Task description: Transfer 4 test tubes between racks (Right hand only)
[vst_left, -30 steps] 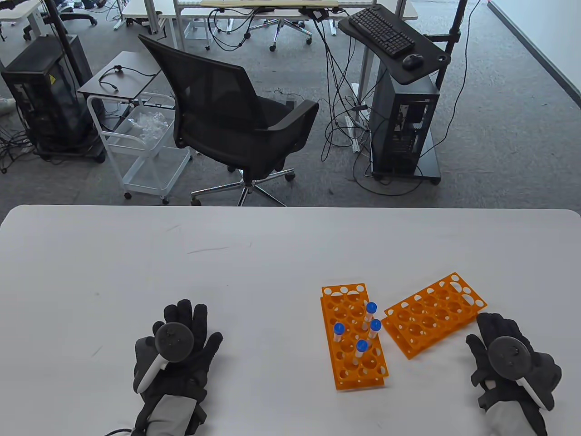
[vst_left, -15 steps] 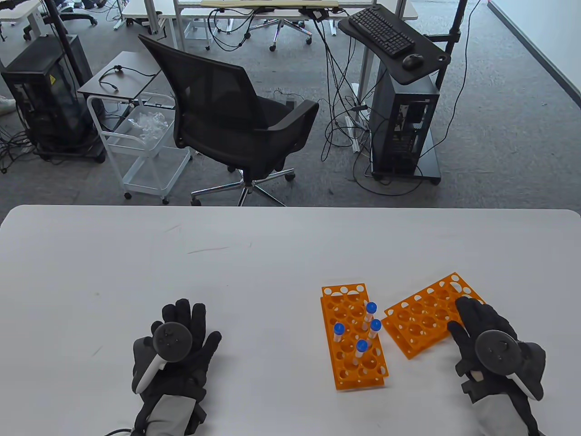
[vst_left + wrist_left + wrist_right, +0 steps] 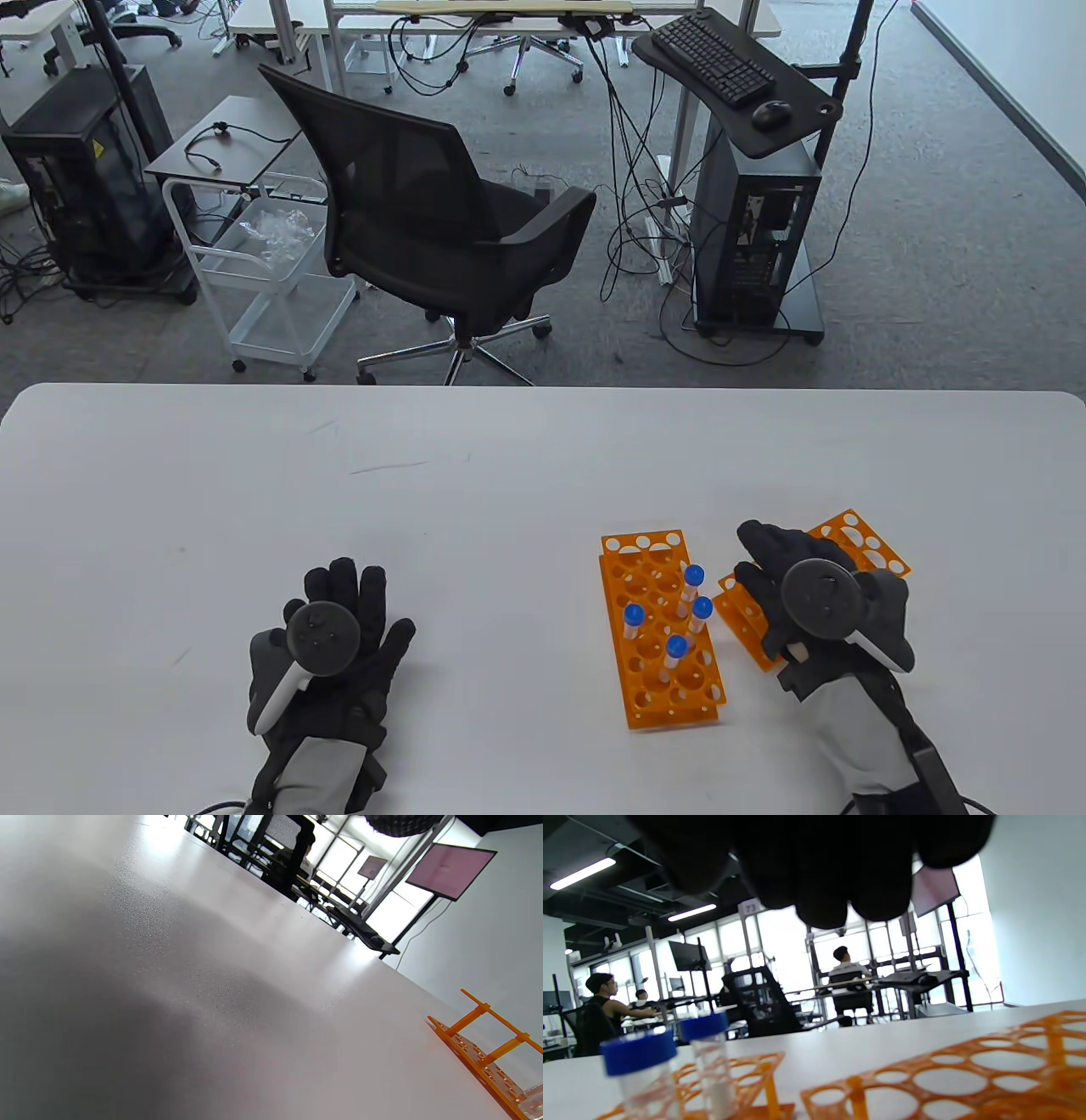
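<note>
The right hand (image 3: 819, 607) is positioned above the near-left part of the empty rack (image 3: 857, 543), with its gloved fingers (image 3: 764, 543) extended up and to the left in the table view. No tube is held; whether the hand rests on the empty rack or hovers just over it cannot be told. In the right wrist view, the fingertips (image 3: 823, 906) are seen hanging from the top edge, loosely together, with nothing between them. The four blue-capped test tubes (image 3: 694, 576) are located to the left of the hand, standing roughly upright in the loaded rack (image 3: 657, 628), so each long axis runs vertically and a grasp from above at the cap is judged suitable. The two tubes on the rack's right side, (image 3: 694, 576) and (image 3: 702, 608), are nearest the fingers; the other two, (image 3: 633, 613) and (image 3: 675, 647), lie further left. The two racks stand just beside each other, their near corners almost touching. The left hand (image 3: 327, 637) is laid flat on the table (image 3: 509, 475), fingers spread, well apart from both racks, and is not required.
</note>
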Available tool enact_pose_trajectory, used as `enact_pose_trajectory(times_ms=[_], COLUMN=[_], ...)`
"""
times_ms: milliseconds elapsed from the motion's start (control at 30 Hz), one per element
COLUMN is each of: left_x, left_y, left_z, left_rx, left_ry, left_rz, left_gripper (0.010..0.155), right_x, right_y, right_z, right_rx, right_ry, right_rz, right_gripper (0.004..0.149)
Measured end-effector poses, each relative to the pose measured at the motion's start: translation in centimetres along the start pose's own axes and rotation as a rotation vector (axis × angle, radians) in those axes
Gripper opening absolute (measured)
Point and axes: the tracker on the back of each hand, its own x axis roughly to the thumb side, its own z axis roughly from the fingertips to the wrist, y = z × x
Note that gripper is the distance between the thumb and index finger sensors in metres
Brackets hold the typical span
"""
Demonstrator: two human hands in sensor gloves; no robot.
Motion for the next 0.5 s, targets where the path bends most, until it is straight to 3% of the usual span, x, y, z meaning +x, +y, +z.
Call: enact_pose_trajectory(times_ms=[500], left_x=[0.0], left_y=[0.3], left_z=[0.0], left_rx=[0.011], left_ry=[-0.006], left_rz=[0.016], left_gripper=[0.071], right_x=[2.7], right_y=[3.9], right_z=[-4.1], right_rx=[0.309], right_ry=[0.033], right_rz=[-0.038], right_gripper=[0.050])
